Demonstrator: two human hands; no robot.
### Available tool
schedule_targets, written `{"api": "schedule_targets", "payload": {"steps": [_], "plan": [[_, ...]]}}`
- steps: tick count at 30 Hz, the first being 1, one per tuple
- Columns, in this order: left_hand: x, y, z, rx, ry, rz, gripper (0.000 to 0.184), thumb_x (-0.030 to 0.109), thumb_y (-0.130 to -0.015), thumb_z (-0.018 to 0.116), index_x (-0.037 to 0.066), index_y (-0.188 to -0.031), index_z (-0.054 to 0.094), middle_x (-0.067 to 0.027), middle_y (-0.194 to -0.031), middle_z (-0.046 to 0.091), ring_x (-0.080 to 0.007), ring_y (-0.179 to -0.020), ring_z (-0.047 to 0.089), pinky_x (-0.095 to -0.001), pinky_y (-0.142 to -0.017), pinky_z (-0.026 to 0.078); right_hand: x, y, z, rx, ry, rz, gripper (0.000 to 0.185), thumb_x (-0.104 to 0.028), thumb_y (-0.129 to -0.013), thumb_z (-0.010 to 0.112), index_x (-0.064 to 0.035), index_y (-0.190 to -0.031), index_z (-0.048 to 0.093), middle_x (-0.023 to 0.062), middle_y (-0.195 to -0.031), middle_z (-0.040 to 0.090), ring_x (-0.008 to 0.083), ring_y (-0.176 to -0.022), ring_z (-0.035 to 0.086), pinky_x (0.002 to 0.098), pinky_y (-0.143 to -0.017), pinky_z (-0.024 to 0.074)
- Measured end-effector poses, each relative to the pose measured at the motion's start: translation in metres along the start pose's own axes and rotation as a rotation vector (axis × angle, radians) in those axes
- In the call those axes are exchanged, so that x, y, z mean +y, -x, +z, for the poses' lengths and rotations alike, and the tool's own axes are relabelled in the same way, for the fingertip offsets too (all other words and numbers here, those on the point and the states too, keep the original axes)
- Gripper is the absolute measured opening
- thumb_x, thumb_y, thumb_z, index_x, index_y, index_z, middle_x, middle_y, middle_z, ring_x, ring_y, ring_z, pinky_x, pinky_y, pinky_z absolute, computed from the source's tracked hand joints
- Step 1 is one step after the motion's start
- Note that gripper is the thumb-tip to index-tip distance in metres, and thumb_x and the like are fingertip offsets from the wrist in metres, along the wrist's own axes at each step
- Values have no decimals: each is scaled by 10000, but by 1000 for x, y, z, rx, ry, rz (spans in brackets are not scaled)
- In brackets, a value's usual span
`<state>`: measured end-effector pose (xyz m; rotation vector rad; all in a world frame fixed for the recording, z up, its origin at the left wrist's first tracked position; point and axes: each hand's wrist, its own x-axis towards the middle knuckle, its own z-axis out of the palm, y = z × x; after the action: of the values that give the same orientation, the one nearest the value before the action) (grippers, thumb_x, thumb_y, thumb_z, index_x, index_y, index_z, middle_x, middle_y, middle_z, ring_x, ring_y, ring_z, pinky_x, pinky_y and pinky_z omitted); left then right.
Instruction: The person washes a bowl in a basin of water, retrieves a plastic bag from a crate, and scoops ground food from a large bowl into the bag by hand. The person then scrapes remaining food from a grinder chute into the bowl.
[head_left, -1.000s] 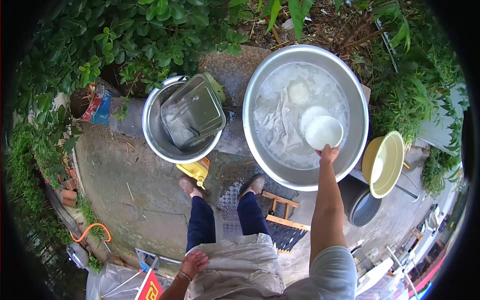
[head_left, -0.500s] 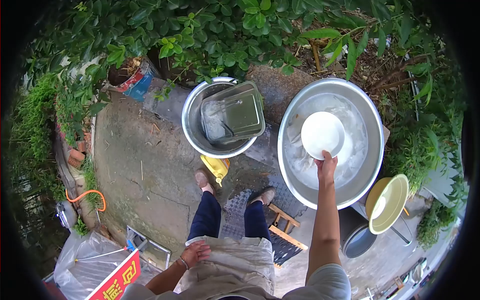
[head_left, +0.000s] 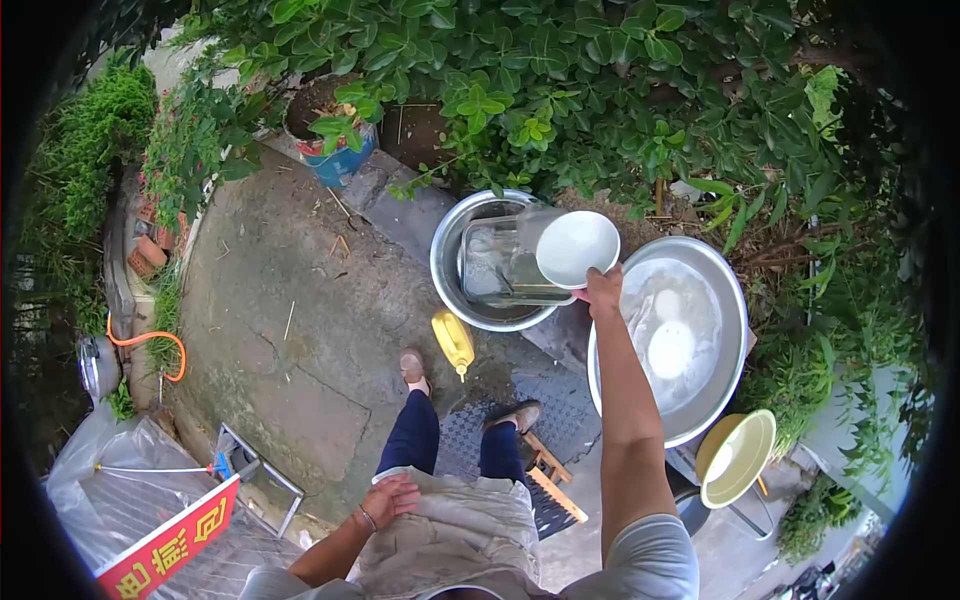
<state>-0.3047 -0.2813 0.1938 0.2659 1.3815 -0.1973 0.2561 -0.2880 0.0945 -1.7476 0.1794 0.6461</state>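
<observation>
My right hand (head_left: pixel 600 290) grips the lower rim of a white bowl (head_left: pixel 578 250), which hangs over the right part of a clear rectangular container (head_left: pixel 510 262). That container lies tilted in a round metal basin (head_left: pixel 449 277). Further right, a larger metal basin (head_left: pixel 735 345) holds cloudy water with cloth and white round pieces in it. My left hand (head_left: pixel 390 496) rests on the light apron (head_left: pixel 450 540) with its fingers spread and nothing in it.
A yellow jug (head_left: pixel 453 342) stands near my feet. A wooden stool (head_left: pixel 550 495) is by my right foot. At the right are a yellow basin (head_left: pixel 738 458) and a dark bucket (head_left: pixel 686 500). A potted plant (head_left: pixel 345 160), dense shrubs and a red sign (head_left: pixel 170 545) surround the spot.
My right hand has lifted the white bowl out of the large basin and carried it left, over the clear container. The view has turned left. My left hand stays on the apron.
</observation>
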Motion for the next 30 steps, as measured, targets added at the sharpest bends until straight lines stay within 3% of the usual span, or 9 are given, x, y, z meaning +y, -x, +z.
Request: {"api": "schedule_targets", "payload": {"steps": [2, 3, 6, 7, 10, 13, 15, 21, 30], "plan": [[0, 1, -11, -7, 27, 22, 324, 262, -894, 546, 70, -1153, 506, -134, -1052, 605, -287, -970, 608, -466, -816, 512, -14, 1, 19, 16, 206, -114, 483, -26, -762, 493, -17, -1224, 354, 193, -1030, 567, 275, -723, 649, 321, -474, 577], [0, 2, -14, -9, 40, 30, 319, 257, -894, 544, 69, -1150, 507, -135, -1048, 607, -287, -967, 609, -465, -813, 513, -25, 2, 24, -16, 338, -94, 514, -38, -748, 506, -25, -1237, 349, 206, -1064, 559, 316, -816, 635, 402, -638, 573], [3, 7, -17, -22, 50, 40, 317, 247, -897, 534, 78, -1163, 505, -124, -1065, 595, -267, -959, 609, -447, -803, 520, -28, 6, 34, 151, 812, -599, 550, -28, -736, 518, -28, -1253, 331, 255, -1151, 498, 395, -975, 566, 466, -801, 499], [5, 9, -16, -25, 46, 40, 318, 246, -898, 531, 83, -1170, 503, -117, -1077, 588, -257, -957, 608, -439, -800, 522, -41, 18, 31, 84, 729, -525, 574, -27, -724, 513, -33, -1268, 332, 268, -1168, 478, 434, -1055, 495, 496, -914, 398], [9, 10, -14, -20, 46, 42, 306, 234, -900, 526, 79, -1164, 507, -119, -1064, 594, -254, -943, 614, -433, -788, 529, -29, 25, 9, 211, 591, -712, 596, -24, -723, 502, -33, -1288, 314, 267, -1163, 477, 429, -1034, 507, 491, -911, 403], [13, 9, -9, -27, 10, 42, 304, 233, -899, 527, 79, -1160, 502, -122, -1057, 598, -255, -935, 617, -434, -785, 530, 1, 40, -29, 239, -146, -302, 638, -10, -730, 455, -66, -1320, 220, 199, -1190, 427, 313, -928, 576, 376, -542, 575], [12, 3, -5, -18, -25, 46, 303, 244, -899, 526, 80, -1152, 499, -126, -1040, 610, -268, -938, 619, -453, -796, 523, 27, 58, -70, 320, -498, -198, 652, -25, -733, 476, -77, -1320, 198, 203, -1209, 415, 308, -898, 591, 353, -537, 574], [12, -3, 15, -25, -122, 9, 342, 274, -886, 552, 84, -1163, 486, -120, -1048, 602, -277, -947, 612, -455, -786, 525, 129, 68, -206, 836, -551, 292, 468, -2, -745, 463, -20, -1174, 279, 221, -1190, 413, 348, -869, 589, 398, -554, 590], [9, -11, 42, 59, -263, -53, 381, 315, -865, 563, 93, -1160, 466, -126, -1071, 578, -298, -972, 589, -495, -833, 491, 200, 7, -295, 888, -404, 444, 520, -29, -757, 506, 54, -1235, 317, 226, -1110, 505, 336, -853, 618, 367, -558, 602]]}}
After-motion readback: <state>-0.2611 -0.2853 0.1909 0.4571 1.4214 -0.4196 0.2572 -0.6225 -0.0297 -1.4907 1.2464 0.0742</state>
